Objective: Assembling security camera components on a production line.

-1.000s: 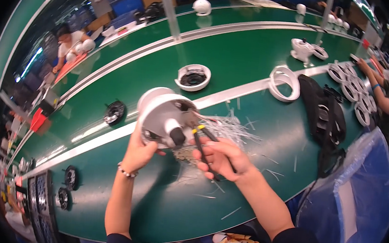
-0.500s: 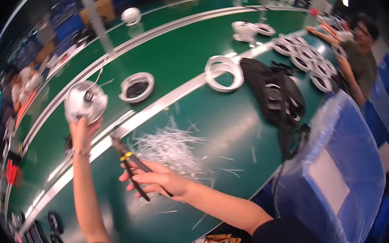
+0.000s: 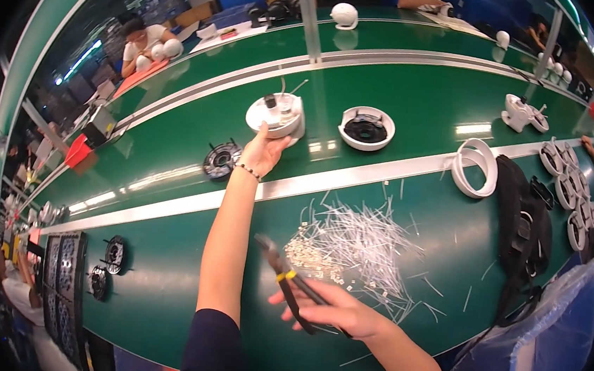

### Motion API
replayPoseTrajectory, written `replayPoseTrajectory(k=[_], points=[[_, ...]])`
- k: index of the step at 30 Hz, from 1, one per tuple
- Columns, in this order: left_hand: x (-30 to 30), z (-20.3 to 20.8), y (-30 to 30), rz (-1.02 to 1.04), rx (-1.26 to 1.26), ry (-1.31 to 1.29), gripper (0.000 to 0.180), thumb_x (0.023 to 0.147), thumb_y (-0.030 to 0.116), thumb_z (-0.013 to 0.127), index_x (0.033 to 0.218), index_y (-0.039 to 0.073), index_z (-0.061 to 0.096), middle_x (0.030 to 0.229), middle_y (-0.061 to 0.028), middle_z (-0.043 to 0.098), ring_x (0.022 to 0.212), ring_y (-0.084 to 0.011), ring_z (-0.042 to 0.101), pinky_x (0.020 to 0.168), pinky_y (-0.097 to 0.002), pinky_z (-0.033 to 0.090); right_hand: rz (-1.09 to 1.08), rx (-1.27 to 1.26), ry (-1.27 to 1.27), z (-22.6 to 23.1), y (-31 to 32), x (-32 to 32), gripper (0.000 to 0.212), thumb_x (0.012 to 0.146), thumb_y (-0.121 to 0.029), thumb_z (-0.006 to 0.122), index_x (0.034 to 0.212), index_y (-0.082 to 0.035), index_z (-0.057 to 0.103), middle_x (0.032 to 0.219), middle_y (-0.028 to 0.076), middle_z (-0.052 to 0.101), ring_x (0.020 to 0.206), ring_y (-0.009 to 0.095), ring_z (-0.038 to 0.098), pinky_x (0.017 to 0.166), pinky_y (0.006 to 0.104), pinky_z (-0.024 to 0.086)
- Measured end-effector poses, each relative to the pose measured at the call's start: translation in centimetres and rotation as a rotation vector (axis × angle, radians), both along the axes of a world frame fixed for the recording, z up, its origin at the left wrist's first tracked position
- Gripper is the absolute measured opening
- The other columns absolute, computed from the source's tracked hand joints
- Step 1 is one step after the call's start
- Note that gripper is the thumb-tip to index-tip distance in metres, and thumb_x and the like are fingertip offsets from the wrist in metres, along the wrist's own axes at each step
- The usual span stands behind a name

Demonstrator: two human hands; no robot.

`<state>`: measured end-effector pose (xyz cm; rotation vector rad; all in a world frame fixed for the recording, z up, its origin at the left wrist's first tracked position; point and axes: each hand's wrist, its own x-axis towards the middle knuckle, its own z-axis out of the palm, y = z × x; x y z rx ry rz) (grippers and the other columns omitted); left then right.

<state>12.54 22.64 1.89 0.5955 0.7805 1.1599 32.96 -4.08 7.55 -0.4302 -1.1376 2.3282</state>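
Stretched forward over the green belt, my left hand [image 3: 263, 156] grips the near edge of a white round housing [image 3: 289, 125]. A dark cylinder and thin wires stick up from its top. My right hand [image 3: 342, 311] is closed around the dark handles of a pair of cutting pliers [image 3: 289, 274] with yellow bands, jaws pointing away from me. Just beyond the pliers lies a heap of clipped white cable-tie-like strips [image 3: 366, 244], with small cream-coloured bits at its left. Close to my left wrist is a black ring-shaped part [image 3: 221, 160].
A white ring with a black insert [image 3: 366, 129] rests on the belt; a white ring frame [image 3: 475, 169] sits on the metal rail. At right are a black bag [image 3: 519, 233], several white rings [image 3: 569, 188] and a plastic-lined blue bin [image 3: 530, 347]. A black tray [image 3: 61, 292] stands left.
The view has swung left, showing the tray and more of the belt. The housing, earlier tilted in my left hand, is now more level over the belt. My right hand keeps hold of the pliers.
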Motion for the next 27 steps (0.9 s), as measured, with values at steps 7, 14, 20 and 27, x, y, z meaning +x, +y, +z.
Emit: replayPoseTrajectory(k=[7, 14, 20, 27], points=[[-7.3, 2.8, 0.2, 0.803, 0.634, 1.247, 0.016, 0.077, 0.013, 0.054, 0.085, 0.001, 0.061, 0.073, -0.0075, 0.064, 0.061, -0.0148, 0.06, 0.059, -0.0257, 0.048, -0.034, 1.168, -0.7, 0.4, -3.1, -2.3, 0.071, 0.057, -0.015, 0.061, 0.121, 0.002, 0.035, 0.101, 0.012, 0.046, 0.09, 0.027, 0.044, 0.075, 0.0348, 0.037], [-13.2, 0.6, 2.8, 0.081, 0.445, 1.953, 0.054, 0.071, 0.024, 0.057, 0.118, 0.002, 0.043, 0.119, -0.0209, 0.045, 0.109, -0.0333, 0.045, 0.094, -0.0364, 0.035, -0.187, 1.287, -0.742, -2.2, -3.6, -4.4, 0.07, 0.055, -0.015, 0.063, 0.118, 0.003, 0.038, 0.095, 0.01, 0.044, 0.089, 0.024, 0.042, 0.069, 0.0329, 0.035], [-2.3, 8.2, -1.5, -0.317, -0.195, 1.934, 0.068, 0.075, 0.051, 0.047, 0.118, -0.001, 0.042, 0.115, -0.0199, 0.048, 0.086, -0.0336, 0.058, 0.064, -0.0392, 0.053, -0.037, 1.403, -0.884, -3.0, -4.1, -3.0, 0.059, 0.055, -0.013, 0.062, 0.11, 0.002, 0.047, 0.093, 0.01, 0.045, 0.088, 0.021, 0.042, 0.068, 0.0298, 0.031], [-8.4, 5.2, -0.6, -0.426, 0.179, 1.983, 0.057, 0.063, 0.042, 0.066, 0.106, 0.005, 0.057, 0.1, -0.0121, 0.059, 0.087, -0.0232, 0.058, 0.076, -0.032, 0.047, -0.065, 1.521, -0.95, -2.6, -5.1, -4.2, 0.06, 0.061, -0.025, 0.065, 0.112, 0.001, 0.046, 0.109, 0.015, 0.043, 0.102, 0.027, 0.039, 0.083, 0.0428, 0.031]])
